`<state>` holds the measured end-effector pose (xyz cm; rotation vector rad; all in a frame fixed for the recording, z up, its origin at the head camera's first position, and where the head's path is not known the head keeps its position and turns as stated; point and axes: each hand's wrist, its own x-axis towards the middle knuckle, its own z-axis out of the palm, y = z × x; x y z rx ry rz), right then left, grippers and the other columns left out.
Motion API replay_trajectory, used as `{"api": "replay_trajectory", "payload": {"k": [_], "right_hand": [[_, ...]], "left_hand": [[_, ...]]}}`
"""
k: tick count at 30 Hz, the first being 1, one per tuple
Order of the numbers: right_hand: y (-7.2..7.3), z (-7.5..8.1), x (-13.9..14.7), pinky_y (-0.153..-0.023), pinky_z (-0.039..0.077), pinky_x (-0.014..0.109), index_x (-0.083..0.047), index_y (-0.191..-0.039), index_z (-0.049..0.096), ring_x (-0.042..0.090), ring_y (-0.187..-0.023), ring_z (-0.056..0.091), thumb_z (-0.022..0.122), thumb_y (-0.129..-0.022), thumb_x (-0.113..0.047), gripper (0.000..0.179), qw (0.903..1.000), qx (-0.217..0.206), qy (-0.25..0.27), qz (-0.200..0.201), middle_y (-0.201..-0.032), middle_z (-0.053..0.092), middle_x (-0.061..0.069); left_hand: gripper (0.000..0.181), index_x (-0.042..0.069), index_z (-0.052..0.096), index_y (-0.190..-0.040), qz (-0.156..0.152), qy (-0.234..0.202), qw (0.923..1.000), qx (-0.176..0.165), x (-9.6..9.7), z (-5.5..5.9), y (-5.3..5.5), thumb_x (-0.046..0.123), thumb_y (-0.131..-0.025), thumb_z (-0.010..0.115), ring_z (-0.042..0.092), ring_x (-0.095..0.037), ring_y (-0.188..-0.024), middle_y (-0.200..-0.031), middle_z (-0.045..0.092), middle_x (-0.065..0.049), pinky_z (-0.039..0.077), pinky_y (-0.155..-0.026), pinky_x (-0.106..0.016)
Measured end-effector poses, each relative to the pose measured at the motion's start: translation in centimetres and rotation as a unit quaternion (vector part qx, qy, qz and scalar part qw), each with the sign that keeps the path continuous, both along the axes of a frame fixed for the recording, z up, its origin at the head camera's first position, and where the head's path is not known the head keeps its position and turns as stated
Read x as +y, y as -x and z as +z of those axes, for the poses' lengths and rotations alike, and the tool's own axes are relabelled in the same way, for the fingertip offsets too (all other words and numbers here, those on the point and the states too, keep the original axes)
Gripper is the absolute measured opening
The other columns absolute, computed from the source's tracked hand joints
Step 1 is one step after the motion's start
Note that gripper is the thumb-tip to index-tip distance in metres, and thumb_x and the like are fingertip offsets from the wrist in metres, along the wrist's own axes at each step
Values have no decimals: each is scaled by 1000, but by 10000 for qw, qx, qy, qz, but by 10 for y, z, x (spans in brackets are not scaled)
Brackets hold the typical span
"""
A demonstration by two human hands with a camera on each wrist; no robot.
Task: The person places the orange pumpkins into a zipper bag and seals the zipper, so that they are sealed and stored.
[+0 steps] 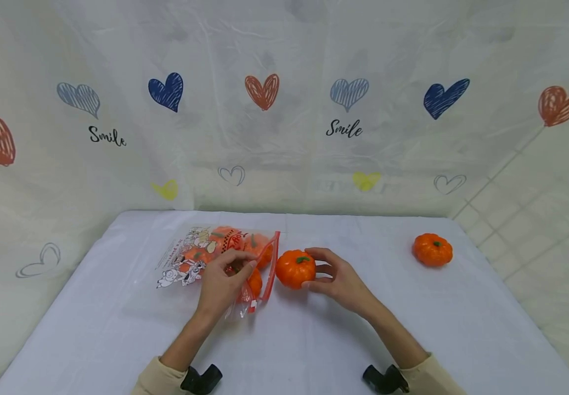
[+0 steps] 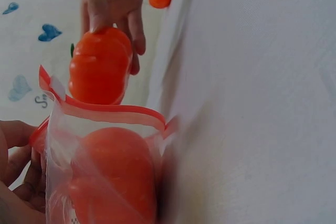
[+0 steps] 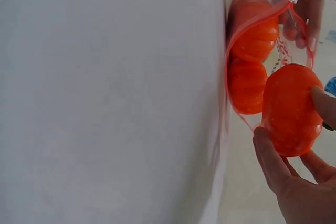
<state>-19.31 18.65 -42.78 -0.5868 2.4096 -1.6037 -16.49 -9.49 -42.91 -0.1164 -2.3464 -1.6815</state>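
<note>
A clear zip bag point(image 1: 168, 266) with a red zip edge and printed cartoon figures lies on the table, several small orange pumpkins point(image 3: 248, 85) inside. My left hand point(image 1: 222, 282) pinches the upper side of the bag near its mouth, which stands apart. Just outside that mouth, my right hand point(image 1: 341, 280) grips another orange pumpkin point(image 1: 295, 269) with a green stem, thumb on one side and fingers on the other. In the right wrist view, this pumpkin point(image 3: 291, 109) is at the bag's red rim point(image 3: 228, 72); whether they touch I cannot tell.
One more orange pumpkin point(image 1: 432, 250) sits at the right rear of the white-covered table point(image 1: 462, 329). Behind the table hangs a pale curtain point(image 1: 304, 159) printed with hearts and the word Smile.
</note>
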Motion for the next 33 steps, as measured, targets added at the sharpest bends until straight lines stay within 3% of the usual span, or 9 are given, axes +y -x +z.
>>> {"api": "replay_trajectory", "payload": {"k": [19,33], "right_hand": [[-1,-5,-17,-99,59,33,-7,-150,49,35,-126,63,79,-93,-19,65,9985,-194,-64,502,-152,51,22],[-4,-7,-28,-99,59,35,-11,-150,49,33,-128,63,82,-90,-20,69,9978,-411,-259,447,-152,53,15]], "left_hand": [[9,21,80,-104,-40,-30,9999,125,-1,-1,0,22,-95,77,59,-20,-86,-89,67,-4,49,-74,-19],[8,21,80,-103,-56,-54,9998,178,0,-1,0,22,-95,77,59,-20,-85,-88,67,-4,49,-73,-19]]}}
